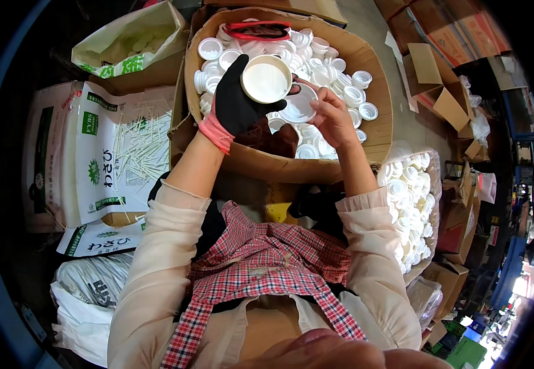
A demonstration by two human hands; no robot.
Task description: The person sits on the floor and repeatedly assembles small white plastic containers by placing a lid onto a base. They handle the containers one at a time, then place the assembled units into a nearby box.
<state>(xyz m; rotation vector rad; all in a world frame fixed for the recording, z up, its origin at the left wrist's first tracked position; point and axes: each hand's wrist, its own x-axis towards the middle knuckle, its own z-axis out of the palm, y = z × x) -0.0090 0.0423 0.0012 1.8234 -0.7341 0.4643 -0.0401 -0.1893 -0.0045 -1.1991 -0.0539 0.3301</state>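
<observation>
My left hand (235, 106), in a black glove with a pink cuff, is closed around a round white plastic cap (266, 79) with a cream rim. My bare right hand (336, 117) pinches the edge of a translucent white plastic lid (298, 104) just to the right of that cap. The left fingertips come close to this lid; I cannot tell whether they touch it. Both hands are above a cardboard box (370, 61) full of loose white plastic caps (318, 77). At the box's far side lies a red-edged pouch (258, 31), and dark brown material (274, 140) lies at its near side.
To the left, thin pale sticks (139, 147) lie on a printed white bag (98, 178). Behind them stands an open white-and-green bag (125, 46). A clear plastic bag (410, 212) of white caps is at the right, near more cardboard boxes (448, 101).
</observation>
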